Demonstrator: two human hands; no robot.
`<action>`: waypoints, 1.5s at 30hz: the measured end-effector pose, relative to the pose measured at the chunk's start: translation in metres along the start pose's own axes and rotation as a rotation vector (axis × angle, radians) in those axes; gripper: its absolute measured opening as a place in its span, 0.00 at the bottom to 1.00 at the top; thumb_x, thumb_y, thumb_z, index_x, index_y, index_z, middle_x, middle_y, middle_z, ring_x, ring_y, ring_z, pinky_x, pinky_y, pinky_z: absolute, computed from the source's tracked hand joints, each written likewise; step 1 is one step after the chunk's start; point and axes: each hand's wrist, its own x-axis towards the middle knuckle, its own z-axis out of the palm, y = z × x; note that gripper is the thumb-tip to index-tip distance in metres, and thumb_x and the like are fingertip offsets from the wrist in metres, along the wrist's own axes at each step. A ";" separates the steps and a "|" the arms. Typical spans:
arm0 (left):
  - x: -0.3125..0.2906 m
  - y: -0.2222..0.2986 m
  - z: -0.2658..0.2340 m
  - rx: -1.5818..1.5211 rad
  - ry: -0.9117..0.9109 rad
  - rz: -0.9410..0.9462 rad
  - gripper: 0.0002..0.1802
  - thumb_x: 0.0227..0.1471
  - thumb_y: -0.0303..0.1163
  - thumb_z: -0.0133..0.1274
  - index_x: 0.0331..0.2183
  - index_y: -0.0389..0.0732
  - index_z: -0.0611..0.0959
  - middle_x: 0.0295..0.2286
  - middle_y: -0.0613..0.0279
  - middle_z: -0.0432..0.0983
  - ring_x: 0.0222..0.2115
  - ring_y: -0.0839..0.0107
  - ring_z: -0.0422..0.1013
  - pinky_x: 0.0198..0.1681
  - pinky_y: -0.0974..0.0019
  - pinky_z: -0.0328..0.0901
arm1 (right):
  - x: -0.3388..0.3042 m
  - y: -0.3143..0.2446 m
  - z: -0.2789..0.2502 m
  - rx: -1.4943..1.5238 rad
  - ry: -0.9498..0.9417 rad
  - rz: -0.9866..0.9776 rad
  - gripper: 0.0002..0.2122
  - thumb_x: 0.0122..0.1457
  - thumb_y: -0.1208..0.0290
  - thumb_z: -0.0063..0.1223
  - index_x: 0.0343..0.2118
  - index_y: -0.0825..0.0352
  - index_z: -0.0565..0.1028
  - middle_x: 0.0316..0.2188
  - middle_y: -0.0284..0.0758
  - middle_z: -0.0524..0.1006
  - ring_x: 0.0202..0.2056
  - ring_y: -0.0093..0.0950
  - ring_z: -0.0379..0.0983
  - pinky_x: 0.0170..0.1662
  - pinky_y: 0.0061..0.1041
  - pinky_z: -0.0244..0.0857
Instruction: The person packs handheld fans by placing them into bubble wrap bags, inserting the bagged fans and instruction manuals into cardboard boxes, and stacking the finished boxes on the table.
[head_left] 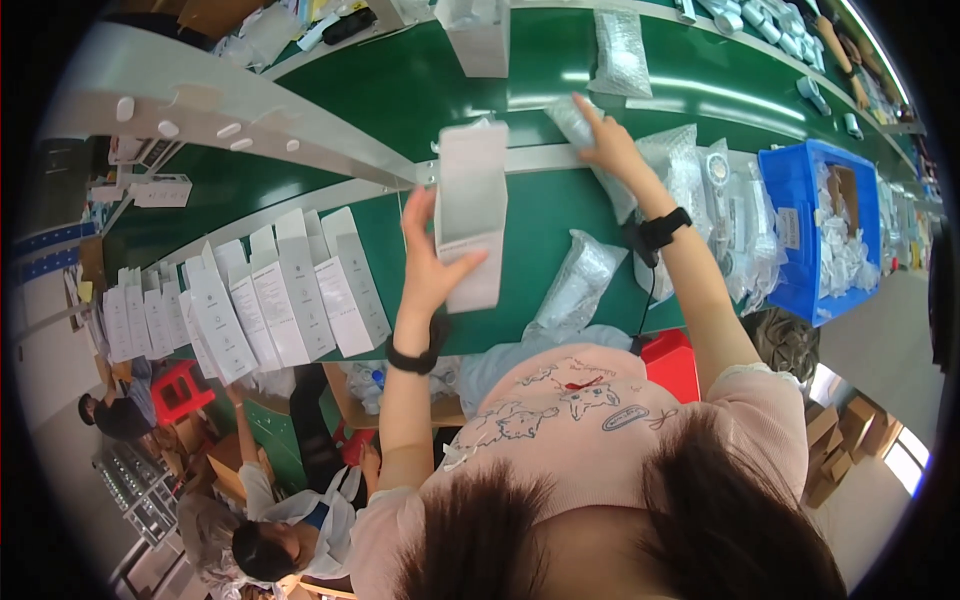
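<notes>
My left hand (436,258) grips a tall white carton (471,270) by its sides, thumb across its front. The carton's top flap stands up and its upper end is open; what lies inside cannot be made out. Farther right, my right hand (612,148) is closed over a bubble-wrapped packet (572,124), one finger stretched along it. The packet lies slantwise across the metal rail at the bench's far side. Another bubble-wrapped packet (578,285) rests on the green bench near my body, between my two arms.
Several white cartons (290,295) stand in a row at the left. Bubble-wrapped packets (680,170) and a blue bin (790,240) are at the right. Beyond the rail is a green conveyor belt (545,85) carrying another packet (621,55). A metal post (290,110) slants in at upper left. People sit at lower left.
</notes>
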 end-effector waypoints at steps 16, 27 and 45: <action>-0.003 -0.020 0.072 -0.037 0.381 0.194 0.42 0.29 0.23 0.64 0.41 0.43 0.51 0.47 0.42 0.53 0.46 0.54 0.58 0.48 0.55 0.56 | -0.063 -0.177 -0.013 0.674 0.838 -0.140 0.21 0.47 0.67 0.54 0.45 0.63 0.64 0.47 0.39 0.61 0.51 0.40 0.55 0.52 0.37 0.51; -0.038 -0.047 0.046 0.178 0.365 0.394 0.43 0.30 0.25 0.65 0.40 0.44 0.50 0.50 0.40 0.49 0.49 0.53 0.56 0.51 0.54 0.53 | 0.013 -0.125 -0.024 0.464 0.100 -0.890 0.14 0.48 0.62 0.52 0.39 0.57 0.74 0.51 0.39 0.59 0.56 0.44 0.45 0.56 0.41 0.41; -0.043 -0.018 0.038 0.050 0.285 0.546 0.42 0.33 0.26 0.63 0.49 0.40 0.58 0.50 0.48 0.52 0.47 0.56 0.60 0.49 0.61 0.58 | -0.017 -0.052 -0.044 -0.505 -0.246 -0.243 0.25 0.37 0.65 0.61 0.44 0.52 0.70 0.51 0.40 0.58 0.49 0.45 0.57 0.48 0.44 0.58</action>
